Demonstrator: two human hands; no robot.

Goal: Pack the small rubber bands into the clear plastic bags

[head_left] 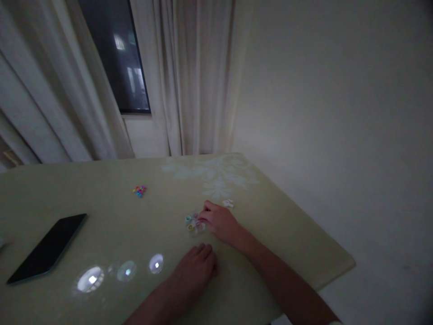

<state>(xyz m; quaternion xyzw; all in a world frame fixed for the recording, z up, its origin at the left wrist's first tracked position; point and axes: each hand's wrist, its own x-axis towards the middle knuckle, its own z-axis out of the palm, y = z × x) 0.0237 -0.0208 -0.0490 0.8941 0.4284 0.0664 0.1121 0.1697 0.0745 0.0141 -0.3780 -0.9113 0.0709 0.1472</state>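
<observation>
My right hand (219, 220) reaches over the right side of a small clear container (195, 223) that holds coloured rings, a teal one and a yellow one among them. Its thumb and fingertips are pinched together at the container; what lies between them is too small to make out. Below, nearer to me, my left hand (200, 266) rests on the table with its fingers curled in, and whatever may be under them is hidden. Just beyond my right hand lie small white pieces (228, 203).
A little heap of bright coloured pieces (140, 191) sits farther back on the table (111, 194). At the left lies a dark flat tablet (47, 250). Bright round light reflections show on the near surface. Curtains and a wall stand behind.
</observation>
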